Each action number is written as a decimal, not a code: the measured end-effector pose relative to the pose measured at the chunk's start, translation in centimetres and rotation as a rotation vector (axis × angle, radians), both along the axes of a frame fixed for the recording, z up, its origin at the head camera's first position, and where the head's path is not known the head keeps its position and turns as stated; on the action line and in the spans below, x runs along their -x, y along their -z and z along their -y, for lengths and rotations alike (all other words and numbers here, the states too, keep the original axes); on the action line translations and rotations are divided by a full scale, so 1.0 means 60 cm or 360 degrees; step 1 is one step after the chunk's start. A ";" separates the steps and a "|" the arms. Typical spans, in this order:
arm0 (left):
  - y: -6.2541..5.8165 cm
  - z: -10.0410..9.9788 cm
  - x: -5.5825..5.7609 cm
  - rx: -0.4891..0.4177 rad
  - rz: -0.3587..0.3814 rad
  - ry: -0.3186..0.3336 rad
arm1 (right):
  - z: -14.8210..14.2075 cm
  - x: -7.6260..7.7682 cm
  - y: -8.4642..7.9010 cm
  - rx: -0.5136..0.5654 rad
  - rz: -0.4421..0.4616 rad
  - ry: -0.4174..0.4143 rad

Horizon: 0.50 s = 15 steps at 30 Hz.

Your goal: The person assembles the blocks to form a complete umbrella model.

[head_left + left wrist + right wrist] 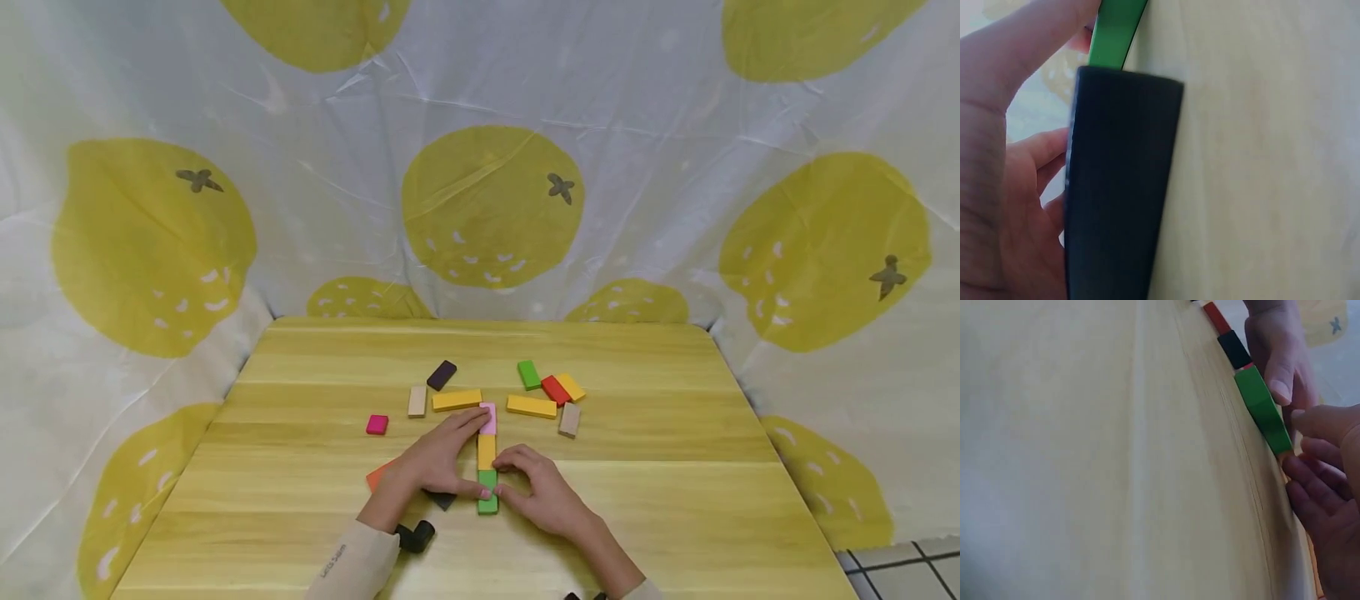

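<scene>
End to end on table (675, 517): pink block (489, 421), yellow block (487, 452), green block (487, 506). Across these, spread left hand (441, 460); alongside, loosely bent right hand (546, 493). Possible trouble — crooked joins from uneven sideways push.

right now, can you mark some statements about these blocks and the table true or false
1. The centre yellow block lies between the pink block and the green block. True.
2. Of those three, the pink one is nearest the wearer. False: the green block is nearest.
3. In the head view, the red block is right of the pink block. True.
4. All the other blocks are right of the pink block in that view. False: the magenta block is left of it.
5. A lemon-patterned cloth hangs beyond the table. True.
</scene>
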<state>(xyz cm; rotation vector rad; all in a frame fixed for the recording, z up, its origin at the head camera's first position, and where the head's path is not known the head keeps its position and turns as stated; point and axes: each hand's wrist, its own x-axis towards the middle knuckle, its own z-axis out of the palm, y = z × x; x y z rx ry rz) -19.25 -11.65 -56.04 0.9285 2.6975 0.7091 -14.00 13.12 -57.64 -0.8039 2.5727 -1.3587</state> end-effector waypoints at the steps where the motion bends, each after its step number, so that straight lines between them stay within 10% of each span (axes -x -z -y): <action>1: 0.000 -0.001 0.001 -0.0003 0.0002 0.0002 | -0.002 0.002 -0.001 0.0006 -0.0006 0.0008; 15: 0.000 0.000 -0.002 -0.0024 0.0017 -0.0009 | -0.046 0.089 -0.025 -0.0272 -0.0283 0.0416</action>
